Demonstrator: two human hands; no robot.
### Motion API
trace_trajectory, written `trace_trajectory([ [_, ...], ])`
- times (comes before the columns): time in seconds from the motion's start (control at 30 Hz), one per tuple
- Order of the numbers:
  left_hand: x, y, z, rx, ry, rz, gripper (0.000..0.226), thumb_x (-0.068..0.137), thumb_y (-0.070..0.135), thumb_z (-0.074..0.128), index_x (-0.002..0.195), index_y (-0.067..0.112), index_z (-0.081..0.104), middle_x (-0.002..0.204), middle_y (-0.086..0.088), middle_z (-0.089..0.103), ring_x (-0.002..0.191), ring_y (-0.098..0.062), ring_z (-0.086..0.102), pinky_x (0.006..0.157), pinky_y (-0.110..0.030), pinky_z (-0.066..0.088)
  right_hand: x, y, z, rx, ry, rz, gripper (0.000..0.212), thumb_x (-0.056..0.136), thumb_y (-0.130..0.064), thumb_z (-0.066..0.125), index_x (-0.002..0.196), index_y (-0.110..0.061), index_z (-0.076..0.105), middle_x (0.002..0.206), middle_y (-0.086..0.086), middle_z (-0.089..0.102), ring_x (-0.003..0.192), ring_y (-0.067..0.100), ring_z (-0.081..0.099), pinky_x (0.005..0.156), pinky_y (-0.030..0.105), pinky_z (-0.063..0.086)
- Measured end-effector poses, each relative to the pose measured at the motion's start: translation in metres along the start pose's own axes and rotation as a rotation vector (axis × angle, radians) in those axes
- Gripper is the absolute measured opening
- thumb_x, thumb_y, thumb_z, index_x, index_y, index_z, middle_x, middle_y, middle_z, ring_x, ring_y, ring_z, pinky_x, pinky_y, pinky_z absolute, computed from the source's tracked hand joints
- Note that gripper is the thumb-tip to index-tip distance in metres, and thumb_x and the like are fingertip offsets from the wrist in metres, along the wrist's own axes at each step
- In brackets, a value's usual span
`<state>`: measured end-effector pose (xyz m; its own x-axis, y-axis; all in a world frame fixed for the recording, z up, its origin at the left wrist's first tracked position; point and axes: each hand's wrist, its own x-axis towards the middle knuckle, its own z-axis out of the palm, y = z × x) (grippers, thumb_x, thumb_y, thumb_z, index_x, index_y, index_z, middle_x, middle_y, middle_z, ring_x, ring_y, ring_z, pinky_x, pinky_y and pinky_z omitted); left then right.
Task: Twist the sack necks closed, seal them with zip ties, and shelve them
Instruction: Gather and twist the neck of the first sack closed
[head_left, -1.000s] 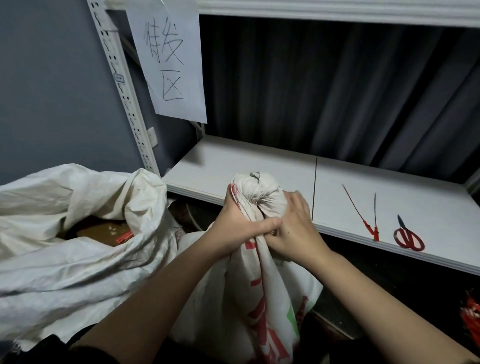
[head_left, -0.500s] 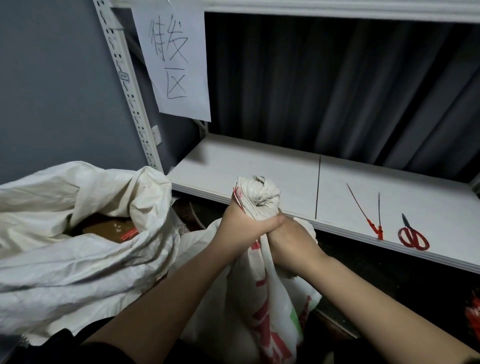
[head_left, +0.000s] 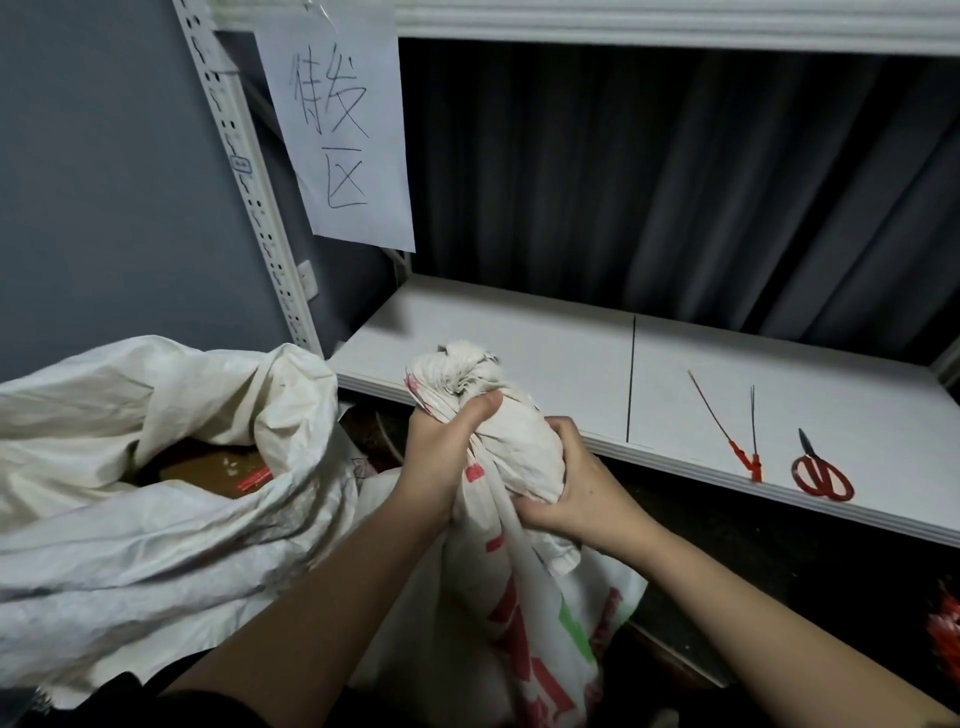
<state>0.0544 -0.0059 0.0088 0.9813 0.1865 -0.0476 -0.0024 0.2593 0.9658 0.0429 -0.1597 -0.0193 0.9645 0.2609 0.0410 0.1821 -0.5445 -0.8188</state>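
White woven sack (head_left: 519, 613) with red and green print stands in front of you, just below the front edge of the shelf (head_left: 519, 343). Its neck (head_left: 483, 410) is bunched and twisted into a thick wad that sticks up above your fists. Your left hand (head_left: 441, 457) grips the neck high up, fingers curled round it and the thumb laid across the top of the twist. Your right hand (head_left: 576, 483) holds the lower part of the wad from the right side, fingers wrapped into the cloth.

On the shelf to your right lie red zip ties (head_left: 727, 431), their heads close to the front edge and their thin tails pointing back. Just right of them sit red-handled scissors (head_left: 821, 470), blades pointing away from you.

To your left a second sack (head_left: 156, 467), plain white, lies open and crumpled, with a brown box (head_left: 208, 462) showing in its mouth. A paper sign (head_left: 343, 119) with handwritten characters hangs from the shelf post (head_left: 244, 171). Dark curtain (head_left: 675, 182) hangs behind the shelf.
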Motion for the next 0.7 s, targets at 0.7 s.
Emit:
trace_trajectory([
  [0.7,0.008,0.010,-0.002,-0.088,-0.026,-0.022,0.018,0.085,0.007,0.062,0.102,0.014,0.067,0.092,-0.001,0.073,0.086,-0.014,0.071,0.073,-0.024,0.055,-0.008,0.021,0.011,0.021,-0.104,0.045,0.056,0.065,-0.049,0.072,0.102,-0.048,0.030,0.096,-0.014,0.062,0.091,0.005,0.061,0.077,0.028,0.052],
])
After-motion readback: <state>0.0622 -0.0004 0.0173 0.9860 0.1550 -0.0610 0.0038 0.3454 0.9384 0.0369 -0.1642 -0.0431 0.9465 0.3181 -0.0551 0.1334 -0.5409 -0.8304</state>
